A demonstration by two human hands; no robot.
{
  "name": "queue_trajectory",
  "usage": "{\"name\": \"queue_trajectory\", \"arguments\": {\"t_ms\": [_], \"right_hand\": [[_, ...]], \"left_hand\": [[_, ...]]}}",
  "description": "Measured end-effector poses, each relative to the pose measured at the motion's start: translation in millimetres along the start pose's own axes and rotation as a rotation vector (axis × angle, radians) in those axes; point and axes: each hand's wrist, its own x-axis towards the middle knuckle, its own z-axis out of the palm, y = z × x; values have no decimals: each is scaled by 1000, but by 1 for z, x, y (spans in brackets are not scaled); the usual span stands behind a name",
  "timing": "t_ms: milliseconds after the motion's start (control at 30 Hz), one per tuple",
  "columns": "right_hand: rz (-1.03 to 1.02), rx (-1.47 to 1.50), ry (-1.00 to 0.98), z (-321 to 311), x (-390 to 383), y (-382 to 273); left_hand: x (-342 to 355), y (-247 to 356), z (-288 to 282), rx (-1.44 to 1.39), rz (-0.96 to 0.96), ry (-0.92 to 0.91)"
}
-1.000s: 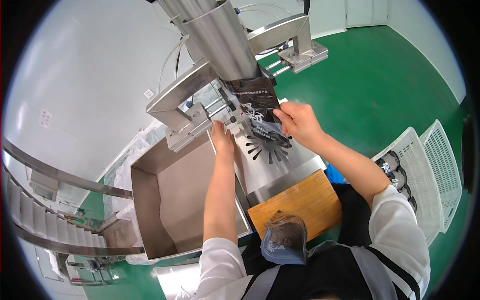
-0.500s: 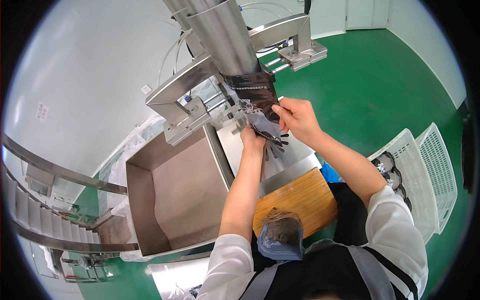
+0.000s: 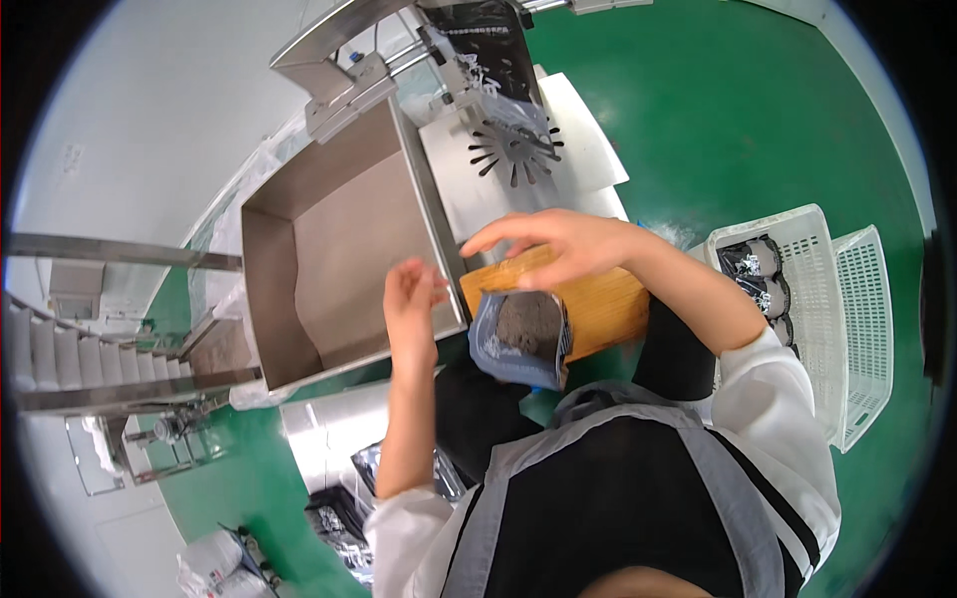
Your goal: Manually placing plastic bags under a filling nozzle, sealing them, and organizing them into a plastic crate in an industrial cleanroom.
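My right hand (image 3: 563, 244) hovers above a wooden board (image 3: 616, 304), fingers stretched and apart with nothing in them. Just below its thumb stands an open blue-edged pouch (image 3: 518, 329) with grey powder inside; whether they touch I cannot tell. My left hand (image 3: 411, 309) is left of that pouch, near the steel tray's rim, its fingers loosely bent, apart and slightly blurred, holding nothing. Farther off, a dark printed bag (image 3: 490, 60) with a clear lower part hangs at the machine, its lower end over a slotted metal plate (image 3: 515, 149).
A deep steel tray (image 3: 424, 199) stands to the left of the plate. At right, a white plastic basket (image 3: 822, 289) contains several filled pouches (image 3: 763, 284). Dark packages (image 3: 339, 518) lie at the lower left beside a metal surface (image 3: 329, 429). A machine clamp arm (image 3: 344, 95) reaches over the tray.
Both hands have left the dark bag and come back toward my body. The bag still hangs at the machine. The view has shifted downward, and the powder-filled pouch now shows between my hands.
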Motion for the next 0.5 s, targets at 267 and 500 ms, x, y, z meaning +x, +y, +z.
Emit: {"name": "queue_trajectory", "arguments": {"t_ms": [267, 500], "right_hand": [[22, -482, -335, 36, 32, 7], [248, -907, 333, 43, -25, -10]], "left_hand": [[-177, -58, 58, 428, 418, 190], [-146, -66, 82, 455, 413, 26]]}}
